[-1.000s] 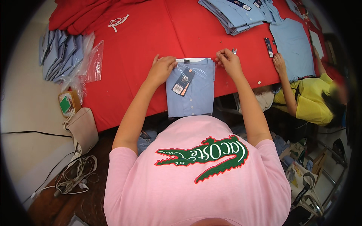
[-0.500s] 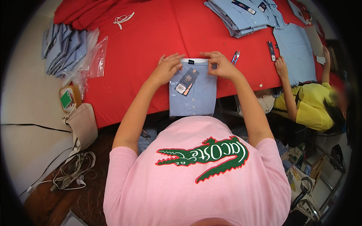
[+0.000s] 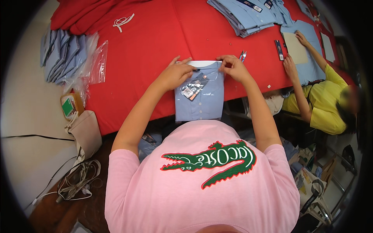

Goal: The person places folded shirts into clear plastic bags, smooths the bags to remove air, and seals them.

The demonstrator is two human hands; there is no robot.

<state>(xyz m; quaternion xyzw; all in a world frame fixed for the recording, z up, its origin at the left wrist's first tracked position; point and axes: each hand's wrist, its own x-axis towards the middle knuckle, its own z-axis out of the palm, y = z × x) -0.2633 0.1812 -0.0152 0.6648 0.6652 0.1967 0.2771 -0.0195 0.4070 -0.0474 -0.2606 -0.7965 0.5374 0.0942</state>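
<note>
Mostly, the folded blue shirt [image 3: 194, 110] in front of me looks well along: it lies flat at the near edge of the red-covered table [image 3: 151, 50], buttons up, dark hang tag [image 3: 200, 82] on its chest, and a clear bag [image 3: 213, 79] glints over it. My right hand [image 3: 234, 67] is at the shirt's upper right corner, thumb and forefinger pinched together, by the look of it on the bag's film. My left hand [image 3: 176, 74] lies over its upper left corner with fingers bent; whether they grip film or only press, I cannot tell. White card [image 3: 204, 63] shows past the shirt's neckline, and I make out no fastened flap at that end, so I judge the bag's mouth to be the unfinished part. Left of the shirt sits a pile of folded blue bundles [image 3: 64, 54], seemingly further on, with loose clear plastic [image 3: 98, 64] beside it. Beyond the shirt to the right, a blue shirt stack [image 3: 246, 25] shows no film I can see. Blue-handled snips [image 3: 243, 56] lie unheld just past my right hand.
</note>
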